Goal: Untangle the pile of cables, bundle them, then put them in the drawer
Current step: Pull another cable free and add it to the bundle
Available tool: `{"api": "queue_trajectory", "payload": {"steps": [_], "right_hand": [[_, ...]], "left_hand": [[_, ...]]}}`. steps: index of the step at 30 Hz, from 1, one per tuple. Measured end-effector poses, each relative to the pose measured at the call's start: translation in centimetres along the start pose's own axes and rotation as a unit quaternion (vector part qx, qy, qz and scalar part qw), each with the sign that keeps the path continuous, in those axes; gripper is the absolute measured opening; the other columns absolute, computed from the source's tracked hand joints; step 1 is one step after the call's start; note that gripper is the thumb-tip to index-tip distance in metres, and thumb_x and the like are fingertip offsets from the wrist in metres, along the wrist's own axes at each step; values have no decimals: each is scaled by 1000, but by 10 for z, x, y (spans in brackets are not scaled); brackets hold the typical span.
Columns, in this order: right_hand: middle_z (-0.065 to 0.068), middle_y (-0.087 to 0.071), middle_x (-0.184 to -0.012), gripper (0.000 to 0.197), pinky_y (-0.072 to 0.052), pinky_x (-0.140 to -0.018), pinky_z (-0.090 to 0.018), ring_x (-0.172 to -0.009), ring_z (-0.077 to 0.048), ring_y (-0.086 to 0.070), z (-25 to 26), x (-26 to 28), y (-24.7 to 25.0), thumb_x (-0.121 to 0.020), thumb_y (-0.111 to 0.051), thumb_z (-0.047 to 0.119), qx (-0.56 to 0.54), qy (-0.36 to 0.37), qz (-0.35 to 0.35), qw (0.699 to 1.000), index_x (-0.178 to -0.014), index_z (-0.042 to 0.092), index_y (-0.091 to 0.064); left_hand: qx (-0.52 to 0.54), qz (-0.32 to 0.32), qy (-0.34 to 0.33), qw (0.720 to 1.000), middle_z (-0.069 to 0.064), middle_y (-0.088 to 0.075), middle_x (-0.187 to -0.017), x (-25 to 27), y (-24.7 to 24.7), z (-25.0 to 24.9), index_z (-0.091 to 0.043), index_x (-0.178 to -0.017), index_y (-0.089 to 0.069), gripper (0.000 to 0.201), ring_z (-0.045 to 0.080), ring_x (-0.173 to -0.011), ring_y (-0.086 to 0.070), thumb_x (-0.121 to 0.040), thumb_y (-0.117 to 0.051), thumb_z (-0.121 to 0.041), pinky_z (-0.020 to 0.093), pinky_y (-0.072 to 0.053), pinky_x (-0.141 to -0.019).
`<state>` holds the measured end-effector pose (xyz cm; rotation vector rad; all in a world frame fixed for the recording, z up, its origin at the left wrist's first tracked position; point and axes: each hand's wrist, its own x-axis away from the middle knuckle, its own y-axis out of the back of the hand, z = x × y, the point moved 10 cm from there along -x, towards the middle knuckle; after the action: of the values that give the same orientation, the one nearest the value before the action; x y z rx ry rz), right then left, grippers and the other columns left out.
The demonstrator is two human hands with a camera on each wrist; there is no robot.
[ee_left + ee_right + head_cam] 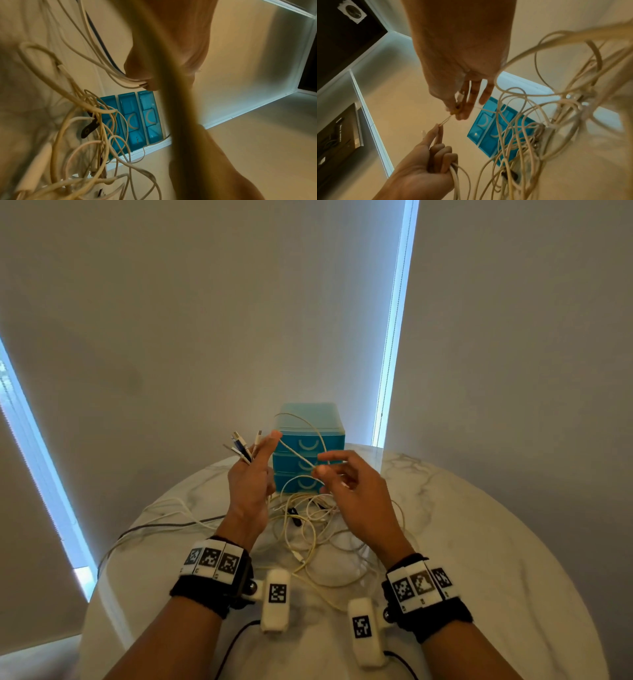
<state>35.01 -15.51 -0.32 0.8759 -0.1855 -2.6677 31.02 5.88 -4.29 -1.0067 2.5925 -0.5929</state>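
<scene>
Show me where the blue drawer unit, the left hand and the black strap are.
blue drawer unit (308, 445): head view, top drawer front.
left hand (250, 487): head view, back of the hand.
black strap (89, 128): left wrist view, its flat end.

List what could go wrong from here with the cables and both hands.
The left hand grips several cable ends while the right hand pinches a white cable stretched between them. Pulling harder may tighten the tangle on the table. A loop arches over the blue drawer unit and could snag or drag it. The drawers look closed, and both hands are full.
</scene>
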Motion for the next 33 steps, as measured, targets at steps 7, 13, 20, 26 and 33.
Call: {"api": "queue_trajectory", "payload": {"steps": [7,13,20,26,33], "right_hand": [[-6,-72,-100,41,-57,-75,-26,-87,-14,-66,7,-6,8,-102,-62,36,-375,-69,1,925,-131,9,-73],[8,-76,-118,28,-58,-91,-31,-115,-14,-73,-34,-4,37,-107,-60,39,-311,-141,-150,928,-128,24,-72],[-3,-72,-91,32,-56,-105,-42,-99,-20,-75,-35,-5,24,-112,-53,32,-454,-160,-107,870,-138,13,-59],[4,-34,-68,25,-40,-62,-27,-57,-9,-33,-46,-7,39,-113,-53,28,-457,-146,-189,857,-132,14,-62],[9,-50,-67,19,-38,-58,-27,-59,-8,-40,-42,-9,17,-115,-46,27,-342,-175,-118,916,-125,13,-54]], "left_hand": [[-156,67,18,985,-3,-34,-57,7,-13,9,-15,-92,-76,40,11,-49,-25,-83,-87,-52,27,-25,-46],[-218,105,12,970,-17,-47,-49,16,-22,5,-24,-78,-75,21,3,-43,-36,-89,-84,-39,26,-29,-51],[-284,147,8,947,-20,-51,-41,27,-33,5,-11,-101,-82,25,-6,-37,-48,-93,-81,-34,15,-36,-48],[-329,204,-28,922,-6,-81,-86,30,-42,3,-14,-96,-84,37,7,-81,-75,-87,-85,-49,34,-57,-77],[-115,188,-4,975,-12,-40,-66,21,-44,-14,-2,-124,-68,50,5,-52,-29,-109,-51,-47,21,-23,-51]]}}
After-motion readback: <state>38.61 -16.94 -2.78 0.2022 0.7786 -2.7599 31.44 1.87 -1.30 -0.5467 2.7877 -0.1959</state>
